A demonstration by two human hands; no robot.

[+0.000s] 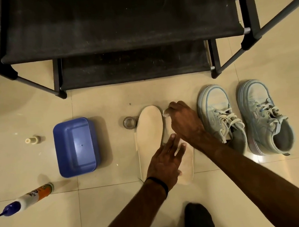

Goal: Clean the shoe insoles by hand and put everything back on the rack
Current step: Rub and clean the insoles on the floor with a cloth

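- Beige floor tiles [106,204] carried everything, with the black fabric-shelved shoe rack [119,25] standing along the far edge.
- Two pale insoles lay side by side at the middle of the floor: the left insole [149,131] uncovered, the right insole [186,164] mostly under your arms.
- Your left hand [164,161] lay flat with fingers spread, pressing the right insole and gripping nothing.
- Your right hand [183,119] was closed on a small white cloth [165,112] at that insole's toe end.
- A pair of light blue sneakers [245,117] stood to the right, near the insoles.
- To the left sat a small clear jar [129,122], a blue plastic tub [75,147], a cream cap [32,140] and a blue-tipped bottle [27,198]; its label was too blurred to read.
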